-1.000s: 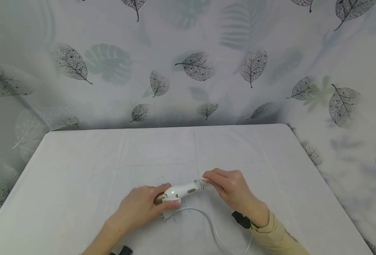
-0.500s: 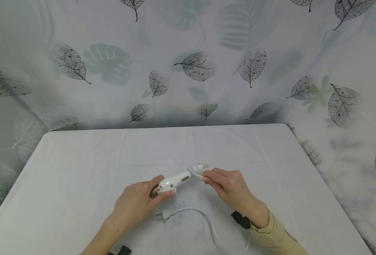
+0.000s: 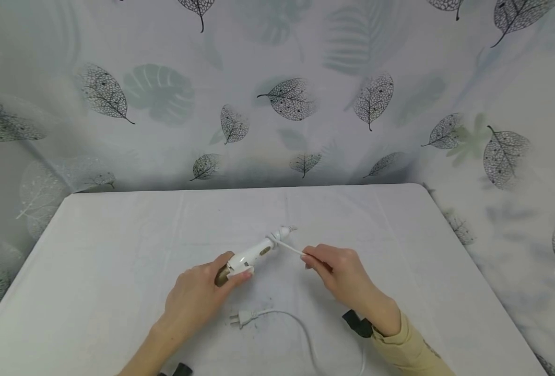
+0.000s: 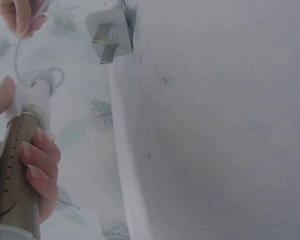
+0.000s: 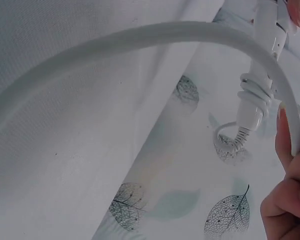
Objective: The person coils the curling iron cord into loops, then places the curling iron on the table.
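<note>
My left hand [image 3: 192,295] grips a white-and-gold curling iron [image 3: 249,257] by its gold barrel [image 4: 15,165], which has a row of small holes. The thumb lies along the white part beside the barrel. The white handle points up and to the right in the head view. Several turns of white cord [image 5: 255,92] are wrapped round the handle's far end. My right hand [image 3: 345,274] pinches the cord between thumb and fingers, with a short straight stretch [image 3: 290,246] running to the handle. The two-pin plug [image 3: 245,317] lies on the table below the iron.
Loose cord [image 3: 307,339] curves from the plug toward the table's near edge. The table has a white cover [image 3: 127,250], and leaf-patterned cloth [image 3: 258,104] hangs behind and at the sides. Black pieces [image 3: 358,324] show at the wrists.
The left hand has moved the curling iron up and left, its handle end tilting upward and away from the plug. Cord now stretches between handle and right hand, which has stayed nearly in place.
</note>
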Demonstrator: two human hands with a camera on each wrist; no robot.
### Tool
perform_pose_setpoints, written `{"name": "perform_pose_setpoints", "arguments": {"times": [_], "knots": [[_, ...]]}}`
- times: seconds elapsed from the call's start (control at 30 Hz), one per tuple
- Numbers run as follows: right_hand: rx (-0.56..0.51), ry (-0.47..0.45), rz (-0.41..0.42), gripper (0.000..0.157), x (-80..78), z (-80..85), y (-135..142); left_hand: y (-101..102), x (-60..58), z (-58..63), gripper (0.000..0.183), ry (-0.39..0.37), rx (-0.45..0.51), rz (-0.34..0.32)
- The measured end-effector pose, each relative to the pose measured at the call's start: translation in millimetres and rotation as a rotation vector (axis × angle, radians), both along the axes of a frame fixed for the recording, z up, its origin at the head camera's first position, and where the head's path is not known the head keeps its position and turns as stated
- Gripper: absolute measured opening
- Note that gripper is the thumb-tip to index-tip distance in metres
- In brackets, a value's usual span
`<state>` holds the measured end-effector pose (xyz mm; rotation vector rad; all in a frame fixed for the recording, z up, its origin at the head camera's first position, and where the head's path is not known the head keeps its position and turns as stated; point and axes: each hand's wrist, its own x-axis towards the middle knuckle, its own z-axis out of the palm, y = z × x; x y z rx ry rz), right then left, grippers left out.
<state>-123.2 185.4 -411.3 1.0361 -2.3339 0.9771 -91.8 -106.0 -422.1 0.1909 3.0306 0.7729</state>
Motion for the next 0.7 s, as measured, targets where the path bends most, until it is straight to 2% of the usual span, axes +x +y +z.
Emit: {"name": "perform_pose_setpoints", "arguments": {"times": [0.3, 0.57, 0.7], "knots": [[0.000, -0.112, -0.054, 0.018, 0.6, -2.0, 0.6, -4.6, -5.8, -1.2, 0.059, 0.047, 0.074, 0.048], [-0.006, -0.137, 0.016, 0.017, -0.4, -2.5, -0.9, -5.4, -6.6, -0.1, 0.063, 0.034, 0.105, 0.079], [-0.013, -0.169, 0.020, 0.019, 0.5, -0.8, -0.1, -5.8, -6.8, -0.2, 0.058, 0.047, 0.128, 0.079]]}}
